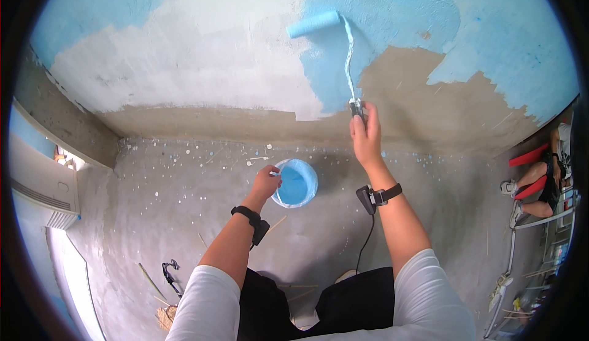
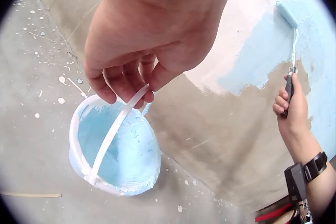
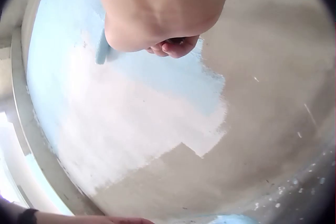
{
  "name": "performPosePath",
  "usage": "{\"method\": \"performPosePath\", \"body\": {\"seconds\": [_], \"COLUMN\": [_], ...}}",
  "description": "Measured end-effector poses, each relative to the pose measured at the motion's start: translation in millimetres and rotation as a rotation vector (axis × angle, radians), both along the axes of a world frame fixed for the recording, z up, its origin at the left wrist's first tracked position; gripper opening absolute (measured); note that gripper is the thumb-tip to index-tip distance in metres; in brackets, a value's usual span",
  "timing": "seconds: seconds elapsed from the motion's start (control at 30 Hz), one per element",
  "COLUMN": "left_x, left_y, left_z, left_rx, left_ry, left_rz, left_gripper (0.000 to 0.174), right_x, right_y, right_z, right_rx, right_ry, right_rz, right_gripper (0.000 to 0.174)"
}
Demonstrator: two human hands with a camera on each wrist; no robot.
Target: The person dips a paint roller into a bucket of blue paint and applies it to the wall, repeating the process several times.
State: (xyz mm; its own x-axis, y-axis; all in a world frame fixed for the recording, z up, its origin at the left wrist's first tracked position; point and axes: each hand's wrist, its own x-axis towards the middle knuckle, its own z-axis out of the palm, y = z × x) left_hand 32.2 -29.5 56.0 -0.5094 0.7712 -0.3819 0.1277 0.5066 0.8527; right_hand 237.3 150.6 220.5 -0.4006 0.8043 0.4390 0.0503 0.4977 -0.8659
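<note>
My right hand [image 1: 367, 135] grips the dark handle of a paint roller [image 1: 313, 24]. The light blue sleeve lies against the wall [image 1: 215, 53], on the border between white and fresh blue, and paint coats the bent metal frame. In the left wrist view my left hand [image 2: 149, 40] pinches the white bail handle [image 2: 116, 129] of a paint bucket [image 2: 77, 153] between thumb and fingers. Light blue paint [image 1: 292, 184] is inside the bucket, with smears around its rim. From the right wrist camera, my hand hides the roller's handle and only the sleeve [image 3: 101, 48] shows.
Paint-spotted concrete floor [image 1: 165, 206] runs along the wall's foot. At the right, a person's legs [image 1: 535, 178] show beside a red object [image 1: 529, 156] and a metal rack [image 1: 512, 249]. Thin sticks [image 1: 150, 283] and a black object [image 1: 172, 276] lie at the lower left.
</note>
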Motion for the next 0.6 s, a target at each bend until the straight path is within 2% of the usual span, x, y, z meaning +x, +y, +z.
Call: {"method": "performPosePath", "body": {"seconds": [0.03, 0.13, 0.23, 0.47, 0.6], "left_x": [0.1, 0.8, 0.3, -3.1, -3.5], "left_y": [-0.2, -0.5, 0.3, 1.5, 1.3], "left_z": [1.4, 4.0, 3.3, -12.4, -9.3], "left_rx": [0.001, 0.006, 0.002, 0.021, 0.011], "left_ry": [0.000, -0.021, -0.023, -0.036, -0.035], "left_rz": [0.000, 0.010, 0.007, -0.002, -0.003], "left_gripper": [0.023, 0.023, 0.023, 0.023, 0.023], "right_x": [-1.3, -7.2, -13.4, -22.7, -23.7], "right_y": [-1.7, -9.7, -17.6, -34.1, -24.3], "right_z": [6.2, 29.2, 48.3, 84.9, 67.3], "right_rx": [-0.134, -0.146, -0.184, -0.157, -0.031], "right_ry": [0.106, 0.225, 0.308, 0.352, 0.180], "right_rz": [0.097, 0.159, 0.123, 0.064, -0.091], "right_gripper": [0.030, 0.034, 0.036, 0.037, 0.032]}}
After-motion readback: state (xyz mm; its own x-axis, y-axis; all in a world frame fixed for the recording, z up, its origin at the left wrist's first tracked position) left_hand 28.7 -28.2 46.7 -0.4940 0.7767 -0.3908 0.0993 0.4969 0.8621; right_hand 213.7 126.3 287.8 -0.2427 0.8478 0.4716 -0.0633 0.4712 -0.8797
